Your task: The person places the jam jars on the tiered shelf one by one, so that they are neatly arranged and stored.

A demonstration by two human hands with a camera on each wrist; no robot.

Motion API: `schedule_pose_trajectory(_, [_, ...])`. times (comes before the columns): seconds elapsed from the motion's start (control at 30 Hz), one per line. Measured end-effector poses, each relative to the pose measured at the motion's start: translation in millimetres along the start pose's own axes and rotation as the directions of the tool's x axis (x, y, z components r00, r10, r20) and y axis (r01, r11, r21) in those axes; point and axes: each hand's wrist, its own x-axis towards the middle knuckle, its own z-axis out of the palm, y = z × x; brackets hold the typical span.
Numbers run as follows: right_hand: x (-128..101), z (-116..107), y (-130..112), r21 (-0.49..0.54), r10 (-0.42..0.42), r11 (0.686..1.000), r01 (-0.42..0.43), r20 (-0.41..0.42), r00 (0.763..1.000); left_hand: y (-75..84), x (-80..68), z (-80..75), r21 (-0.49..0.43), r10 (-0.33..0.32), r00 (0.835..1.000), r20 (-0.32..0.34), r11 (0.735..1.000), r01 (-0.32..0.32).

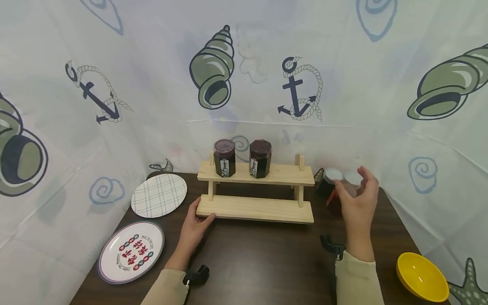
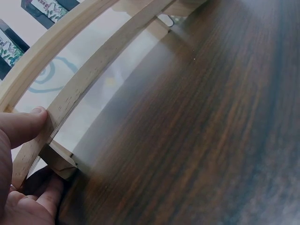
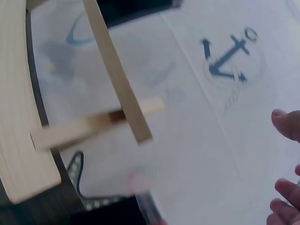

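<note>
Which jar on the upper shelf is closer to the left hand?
The left jar, near the left end of the upper shelf, closer to the left hand; the other jar stands near the shelf's middle.

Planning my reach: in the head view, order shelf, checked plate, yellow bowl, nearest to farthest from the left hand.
1. Shelf: left hand grips its left end.
2. Checked plate: left of the shelf.
3. Yellow bowl: front right.
</note>
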Motion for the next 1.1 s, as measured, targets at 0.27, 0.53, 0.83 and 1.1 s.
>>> schedule_pose_trajectory(0.27, [6,-8,36,0.062,0.102,0.993,-0.098,-0.061,0.993,-2.1,2.4,-3.6,0.024,0.013,1.0,-0.023,1.0,-0.012])
schedule_pose_trajectory(0.53, [-22,4,71,0.184,0.159,0.973,-0.138,-0.103,0.982,-1.0,-0.4,-3.0,-0.007,-0.007,1.0,-0.004,1.0,0.007])
schedule_pose_trajectory(0.83, [-28,6,95,0.208,0.234,0.954,-0.215,-0.069,0.97,0.9,0.0,1.2,-0.02,0.001,1.0,0.014,1.0,-0.001])
schedule_pose_trajectory(1.1, [-27,9,125,0.143,0.306,0.942,-0.304,0.009,0.952,0.5,-0.4,2.3,-0.016,-0.012,1.0,0.011,1.0,0.012])
